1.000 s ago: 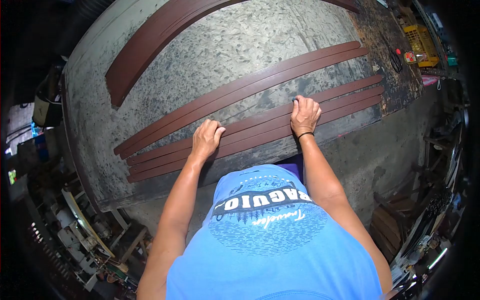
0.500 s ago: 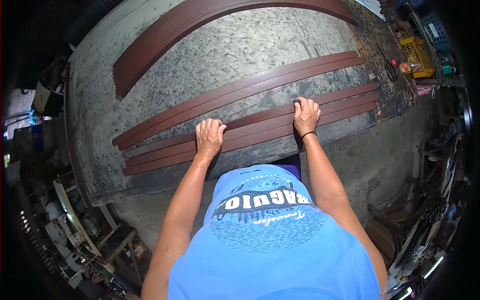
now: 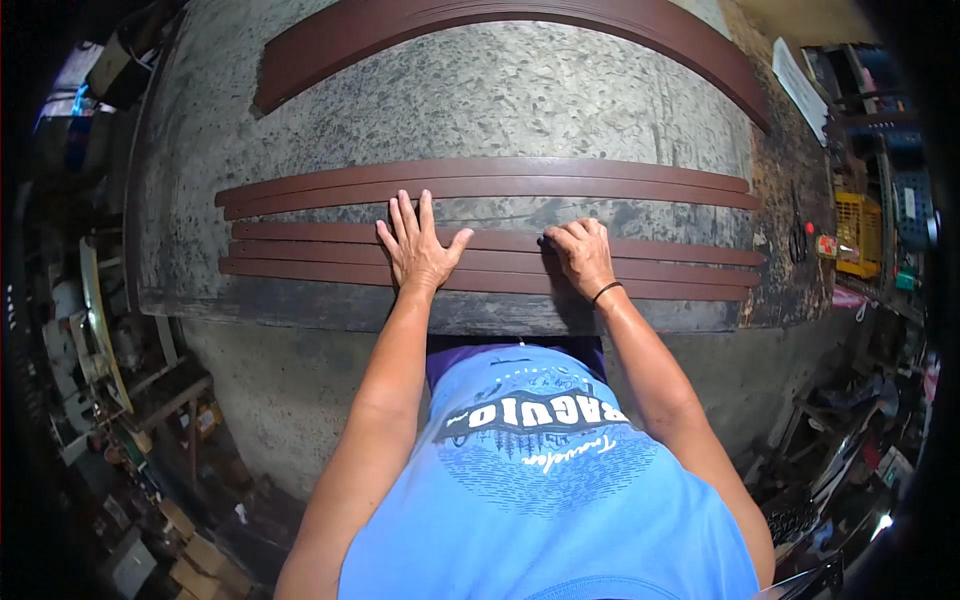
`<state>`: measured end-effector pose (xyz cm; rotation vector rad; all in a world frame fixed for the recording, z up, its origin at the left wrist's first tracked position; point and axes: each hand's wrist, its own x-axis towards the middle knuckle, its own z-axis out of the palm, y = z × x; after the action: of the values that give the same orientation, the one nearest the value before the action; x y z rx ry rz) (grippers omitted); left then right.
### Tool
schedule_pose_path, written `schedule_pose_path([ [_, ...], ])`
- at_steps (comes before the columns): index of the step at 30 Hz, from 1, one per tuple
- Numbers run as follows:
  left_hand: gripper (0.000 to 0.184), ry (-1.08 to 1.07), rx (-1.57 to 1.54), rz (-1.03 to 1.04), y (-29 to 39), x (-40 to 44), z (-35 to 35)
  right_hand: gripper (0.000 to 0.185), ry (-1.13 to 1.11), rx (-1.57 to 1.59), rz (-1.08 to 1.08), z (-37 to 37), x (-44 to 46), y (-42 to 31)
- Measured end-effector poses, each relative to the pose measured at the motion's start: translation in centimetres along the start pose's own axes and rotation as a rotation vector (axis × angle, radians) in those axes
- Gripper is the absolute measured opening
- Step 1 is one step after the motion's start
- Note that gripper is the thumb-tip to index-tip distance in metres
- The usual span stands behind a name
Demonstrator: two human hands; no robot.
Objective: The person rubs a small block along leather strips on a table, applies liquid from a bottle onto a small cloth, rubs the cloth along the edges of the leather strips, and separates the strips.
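Three strips (image 3: 500, 262) look light, bendy; hold by edges. Left hand (image 3: 420, 255) spread, right hand (image 3: 583, 252) pinching small dark object (image 3: 543, 241).

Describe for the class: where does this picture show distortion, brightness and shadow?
Head view: black rounds off the corners, and the table looks bowed at its edges, probably from a wide lens; head view: its far middle is palest, its near edge darker; head view: dark shadow lies beside the right hand.
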<state>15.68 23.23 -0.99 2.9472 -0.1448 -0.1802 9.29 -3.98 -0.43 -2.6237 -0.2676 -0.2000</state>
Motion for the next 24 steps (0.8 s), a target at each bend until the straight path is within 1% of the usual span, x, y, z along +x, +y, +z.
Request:
schedule_pose_path([
  [1, 0.087, -0.014, 0.013, -0.011, -0.5, -0.1, 0.4, 0.025, -0.034, 0.001, -0.042, 0.1, -0.4, 0.8],
  [3, 0.070, -0.006, -0.072, 0.442, -1.5, -0.4, 0.9, 0.025, -0.066, 0.011, -0.077, -0.5, -1.2, 2.0],
  [4, 0.048, 0.104, -0.176, 0.547, -1.2, -0.4, 1.1, 0.025, -0.078, 0.002, -0.106, -1.1, -1.2, 2.6],
  [5, 0.048, 0.084, -0.170, 0.544, -1.1, -0.5, 1.4, 0.025, -0.088, 0.017, -0.096, -1.6, -1.5, 3.3],
  [7, 0.039, 0.042, -0.219, 0.472, 0.0, -1.2, 0.5, 0.024, -0.062, 0.012, -0.153, -2.9, -2.5, 4.2],
  [8, 0.030, 0.141, -0.234, 0.464, 0.8, -1.3, -0.1, 0.025, -0.048, 0.026, -0.143, -3.7, -2.7, 4.2],
  [9, 0.030, 0.142, -0.229, 0.462, 1.0, -1.6, 0.1, 0.025, -0.046, 0.031, -0.146, -4.5, -2.9, 4.4],
  [12, 0.026, 0.245, -0.201, 0.414, 1.2, -2.3, 1.1, 0.026, 0.038, 0.046, 0.013, -6.3, -3.4, 4.7],
  [16, 0.027, 0.264, -0.194, 0.421, 1.1, -2.6, 1.4, 0.025, 0.050, 0.041, 0.073, -6.0, -3.7, 5.3],
  [19, 0.028, 0.280, -0.211, 0.435, 0.9, -2.9, 1.7, 0.024, 0.046, 0.025, 0.020, -5.3, -2.5, 4.5],
  [23, 0.031, 0.305, -0.219, 0.441, 0.7, -3.2, 1.9, 0.024, -0.065, 0.102, -0.161, -2.2, 0.7, 0.5],
  [24, 0.031, 0.306, -0.223, 0.437, 0.8, -3.2, 1.9, 0.024, -0.059, 0.119, -0.217, -1.2, 1.6, -1.0],
])
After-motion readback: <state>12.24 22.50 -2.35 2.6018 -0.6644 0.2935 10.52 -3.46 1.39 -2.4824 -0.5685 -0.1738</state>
